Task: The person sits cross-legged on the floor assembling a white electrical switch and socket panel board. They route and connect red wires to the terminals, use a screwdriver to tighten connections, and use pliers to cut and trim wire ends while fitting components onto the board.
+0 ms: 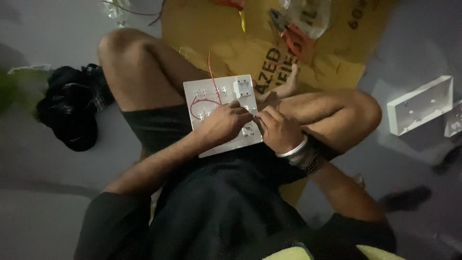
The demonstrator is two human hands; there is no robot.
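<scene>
Here, seated cross-legged on the floor (38,202), white switch panel (222,114) propped on the lap, back side up. Left hand (224,124) laid over the panel's middle, fingers curled down onto it, grip closed on the board itself. Right hand (278,129) just beside the left grip, at the panel's right edge, fingertips pinched narrow on something small there (too small and dim to tell what). Red wire (199,107) looping across the panel just beyond the left grip, one strand running up and away from it. Silver bangle (293,149) and dark bead bracelet (312,164) on the right wrist. Yellow sheet (231,43) spread under the legs, beyond both grips. White box housing (419,105) well apart to the right of the right grip; dark bundle of cloth (72,108) well apart to the left of the left grip.
</scene>
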